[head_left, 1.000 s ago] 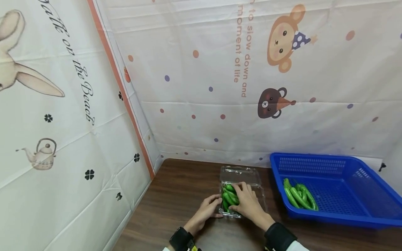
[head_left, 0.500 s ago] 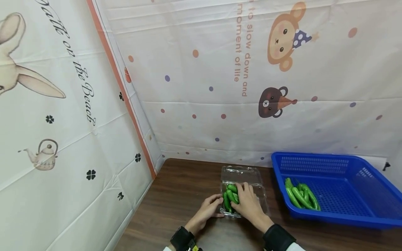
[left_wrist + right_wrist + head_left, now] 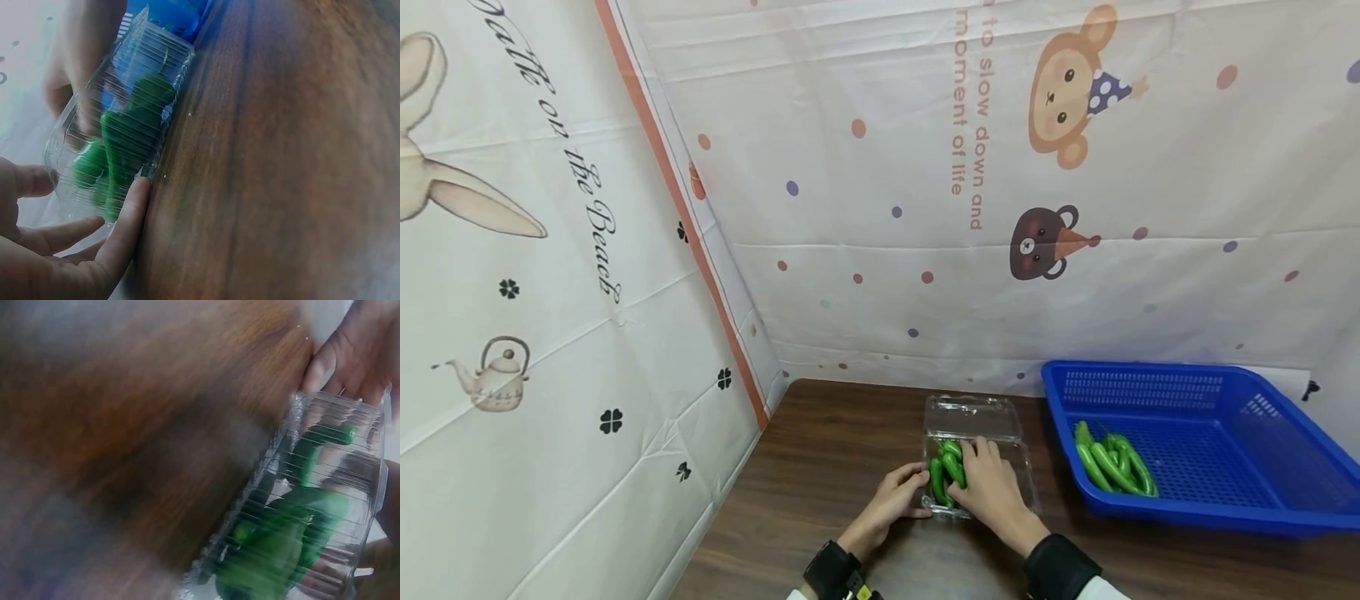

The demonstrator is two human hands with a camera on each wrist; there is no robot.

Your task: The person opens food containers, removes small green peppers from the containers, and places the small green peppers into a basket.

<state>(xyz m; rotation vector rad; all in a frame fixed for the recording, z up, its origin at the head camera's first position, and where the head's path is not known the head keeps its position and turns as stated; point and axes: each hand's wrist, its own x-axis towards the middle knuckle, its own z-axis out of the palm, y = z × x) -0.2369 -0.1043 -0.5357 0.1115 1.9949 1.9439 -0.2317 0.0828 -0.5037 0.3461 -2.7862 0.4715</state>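
In the head view, a clear hinged plastic box lies on the table with its lid folded back. Several glossy green peppers lie in its left part. My right hand reaches into the box, thumb and fingers curled about a green pepper; its far end is hidden by the hand. Straight fingers of my left hand touch the box's left side. Through the box wall, the left wrist view shows peppers heaped together. More peppers appear in the right wrist view, partly blurred.
A blue plastic basket stands on the right of the brown wooden table, with several green peppers at its left end. Printed cloth hangs behind and to the left. Both wrists wear black bands.
Inside the box, the peppers have shifted and turned under my right hand, leaving one lying along the left wall. My left hand stays at the box's side.
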